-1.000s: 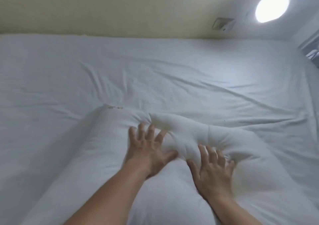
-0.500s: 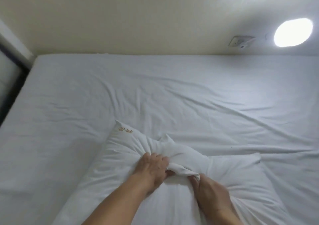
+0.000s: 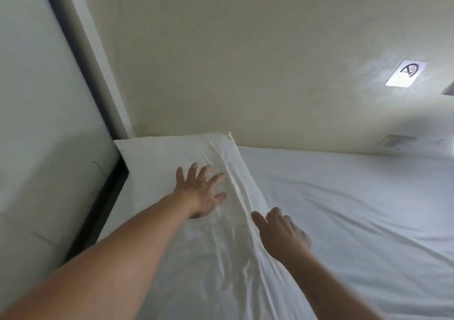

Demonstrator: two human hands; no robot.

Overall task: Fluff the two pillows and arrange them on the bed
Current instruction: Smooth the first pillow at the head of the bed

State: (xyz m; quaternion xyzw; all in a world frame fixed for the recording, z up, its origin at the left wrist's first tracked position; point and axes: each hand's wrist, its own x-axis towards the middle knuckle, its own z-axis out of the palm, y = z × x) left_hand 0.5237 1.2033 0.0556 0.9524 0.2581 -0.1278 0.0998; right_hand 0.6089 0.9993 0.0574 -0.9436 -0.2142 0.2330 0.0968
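1 pillow point(image 3: 172, 162), laid along the bed point(image 3: 356, 209) edge; flattened by left hand point(image 3: 201, 194), fingers spread; right hand point(image 3: 282, 231) apparently curled at its seam.

the bed point(image 3: 356, 209) is covered by a creased white sheet. one white pillow point(image 3: 172, 162) is laid on it along the left edge, its far end set against the wall at the corner.

The pillow point(image 3: 177, 162) has been moved from mid-bed to the left corner; the left hand point(image 3: 200, 192) is now spread flat; the right hand point(image 3: 280, 231) is loosened.
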